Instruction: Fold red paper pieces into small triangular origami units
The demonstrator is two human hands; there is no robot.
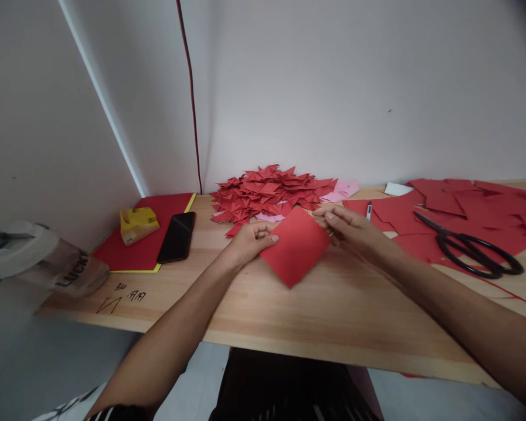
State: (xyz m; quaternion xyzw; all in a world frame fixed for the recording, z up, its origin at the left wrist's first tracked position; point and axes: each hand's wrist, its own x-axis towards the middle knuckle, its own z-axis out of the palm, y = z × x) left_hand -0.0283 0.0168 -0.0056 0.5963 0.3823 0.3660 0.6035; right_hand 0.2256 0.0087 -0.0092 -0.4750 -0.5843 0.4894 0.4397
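Observation:
A red square of paper (296,248) lies corner-forward on the wooden table (333,316), held at two corners. My left hand (251,238) pinches its left corner, thumb on top and fingers curled. My right hand (346,227) grips the right corner with its fingers closed on the edge. Just behind the sheet lies a heap of folded red paper pieces (267,194).
Black scissors (473,248) lie on loose red sheets (464,204) at the right, with a pen (369,210) nearby. At the left, a black phone (177,236) and a yellow box (138,224) rest on a red sheet. Pink paper (344,189) sits by the wall.

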